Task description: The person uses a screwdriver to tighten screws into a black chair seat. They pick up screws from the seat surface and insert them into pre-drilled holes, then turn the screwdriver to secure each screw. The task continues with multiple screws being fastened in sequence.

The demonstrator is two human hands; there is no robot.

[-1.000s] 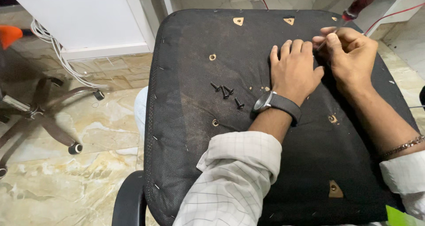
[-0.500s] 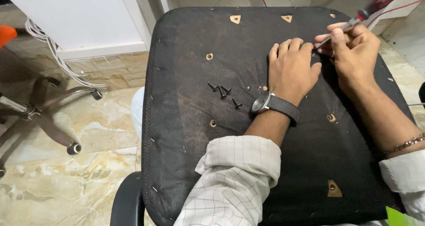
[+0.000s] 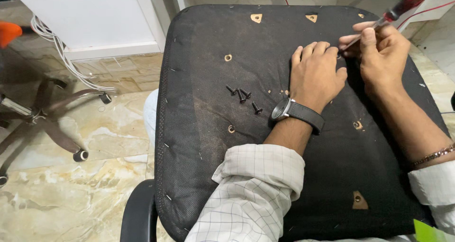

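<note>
The left hand (image 3: 316,70) lies flat, palm down, on the black fabric underside of an office chair seat (image 3: 213,166). Its fingers are extended and close together, gripping nothing. A dark wristwatch (image 3: 296,112) sits on the left wrist, above a rolled checked sleeve (image 3: 251,194).

The right hand (image 3: 381,57) is closed around a screwdriver (image 3: 398,9) with a red translucent handle. The handle points up toward the far right. The metal shaft slants down toward the seat, just beyond the left fingertips. The tip itself is hidden between the two hands, so contact with the seat cannot be confirmed. A thin bracelet (image 3: 433,156) is on the right wrist.

A small cluster of black screws (image 3: 243,95) lies loose on the seat, left of the left hand and apart from it. Several mounting holes show in the fabric; one (image 3: 228,58) is far left of the hands and one (image 3: 231,128) is nearer.

A star-shaped chair base with castors (image 3: 47,123) stands on the marble floor at left. White cables (image 3: 61,57) hang beside a white cabinet (image 3: 90,19).
</note>
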